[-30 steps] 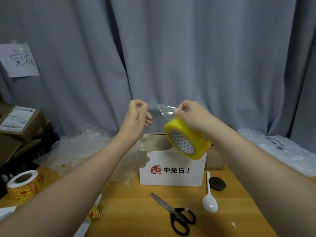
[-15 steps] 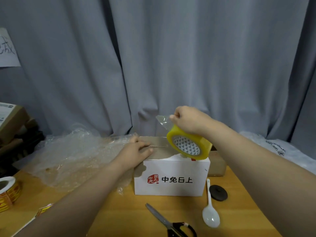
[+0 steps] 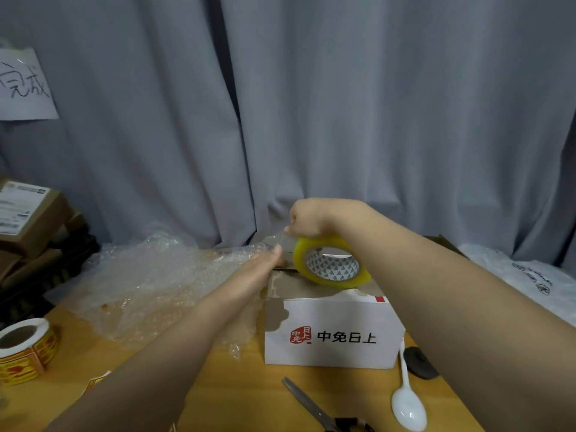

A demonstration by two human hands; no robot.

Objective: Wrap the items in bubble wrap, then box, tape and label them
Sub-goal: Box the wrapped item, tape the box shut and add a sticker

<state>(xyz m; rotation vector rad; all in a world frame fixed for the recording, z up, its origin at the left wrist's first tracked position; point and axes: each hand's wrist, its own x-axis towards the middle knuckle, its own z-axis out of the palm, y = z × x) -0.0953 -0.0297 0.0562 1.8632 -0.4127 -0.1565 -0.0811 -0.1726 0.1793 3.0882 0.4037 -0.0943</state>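
Note:
A white cardboard box [image 3: 330,335] with red and black print stands on the wooden table [image 3: 237,397], its top flaps shut. My right hand [image 3: 314,218] grips a yellow roll of clear tape [image 3: 330,265] that rests on the box top, with a short clear tape end sticking out to the left. My left hand [image 3: 258,269] lies with straight fingers against the box's top left edge, fingertips near the tape end. A heap of bubble wrap [image 3: 156,282] lies left of the box.
A roll of yellow and red labels [image 3: 23,349] sits at the left table edge. Scissors [image 3: 314,406], a white plastic spoon [image 3: 408,406] and a black disc [image 3: 419,361] lie in front of and right of the box. Stacked brown boxes [image 3: 28,219] stand far left; grey curtain behind.
My left hand dropped from mid-air onto the box's top left edge. My right hand lowered the tape roll from above the box onto its top. The view shifted slightly.

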